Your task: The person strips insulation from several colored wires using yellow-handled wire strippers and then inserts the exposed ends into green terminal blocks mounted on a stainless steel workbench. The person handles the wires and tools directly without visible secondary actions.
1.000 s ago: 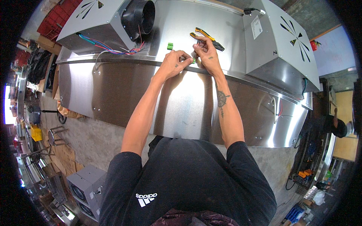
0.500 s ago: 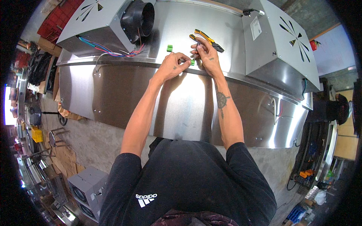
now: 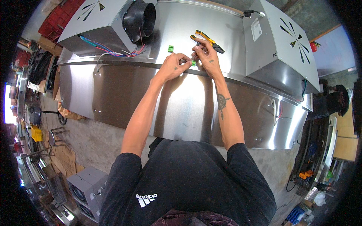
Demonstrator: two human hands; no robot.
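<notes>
My left hand (image 3: 175, 67) pinches a small green terminal block (image 3: 193, 63) between thumb and fingertips, close over the front edge of the metal top. In my right hand (image 3: 207, 56) is a small screwdriver (image 3: 198, 44), mostly covered by the fingers, its shaft pointing down at that block. Whether the tip touches a screw is too small to tell. A second green terminal block (image 3: 171, 49) lies on the metal just beyond my left hand. Behind my right hand rests a pair of yellow-and-black wire strippers (image 3: 211, 40), partly hidden by the fingers.
A grey metal box with a round black duct collar (image 3: 144, 20) stands at left, loose coloured wires (image 3: 124, 54) trailing from it. Another grey box (image 3: 283, 45) stands at right. The stainless surface (image 3: 177, 26) drops at a front edge. Someone in dark clothes (image 3: 333, 101) is at far right.
Hardly anything differs. My right fingers have shifted slightly around the screwdriver, while the left hand keeps its pinch on the terminal block. The whole view has moved a little.
</notes>
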